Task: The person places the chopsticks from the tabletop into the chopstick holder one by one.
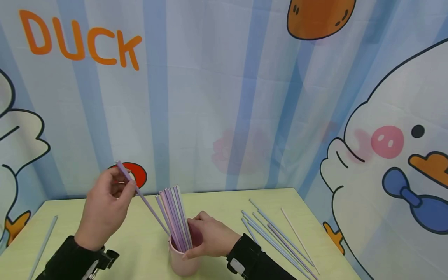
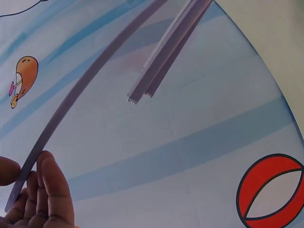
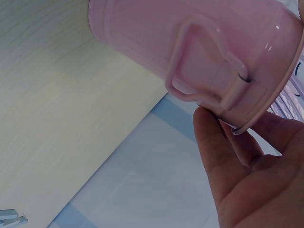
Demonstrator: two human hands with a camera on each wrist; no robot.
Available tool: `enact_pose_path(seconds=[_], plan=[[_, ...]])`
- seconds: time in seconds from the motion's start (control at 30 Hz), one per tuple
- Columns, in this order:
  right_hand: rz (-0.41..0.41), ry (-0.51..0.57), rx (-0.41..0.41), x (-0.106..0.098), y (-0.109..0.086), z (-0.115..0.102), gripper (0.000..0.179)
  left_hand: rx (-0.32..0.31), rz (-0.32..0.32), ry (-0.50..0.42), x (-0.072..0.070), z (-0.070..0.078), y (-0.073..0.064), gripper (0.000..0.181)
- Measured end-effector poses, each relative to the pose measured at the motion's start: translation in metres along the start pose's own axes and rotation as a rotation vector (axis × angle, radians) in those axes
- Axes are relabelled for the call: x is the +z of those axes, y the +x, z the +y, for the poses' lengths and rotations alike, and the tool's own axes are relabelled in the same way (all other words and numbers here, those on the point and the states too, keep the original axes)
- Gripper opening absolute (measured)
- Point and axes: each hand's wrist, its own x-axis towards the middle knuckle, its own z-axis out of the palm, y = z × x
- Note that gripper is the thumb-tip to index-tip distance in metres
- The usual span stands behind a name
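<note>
My left hand point(image 1: 106, 206) pinches a thin lavender straw-like stick point(image 1: 148, 206) near its upper end, between thumb and fingers. The stick slants down to the right, its lower end right at the rim of a small pink pail point(image 1: 183, 265). In the left wrist view this stick point(image 2: 71, 99) looks slightly bowed. Several lavender, pink and whitish sticks point(image 1: 176, 221) stand in the pail, leaning left. My right hand point(image 1: 213, 237) grips the pail at its right rim. A looped handle point(image 3: 175, 61) on the pail's side shows in the right wrist view.
Several blue, lavender and pale loose sticks point(image 1: 276, 233) lie fanned out on the yellow table point(image 1: 224, 202) right of the pail. One pale blue stick point(image 1: 42, 247) lies at the left edge. Behind the table hangs a striped duck-print curtain point(image 1: 203, 97).
</note>
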Motion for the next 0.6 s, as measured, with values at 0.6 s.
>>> enact_pose_path(seconds=[0.6], plan=[[0.021,0.014,0.033,0.000,0.000,-0.003,0.081,-0.159,-0.176,0.060,0.038,-0.016,-0.016,0.036]])
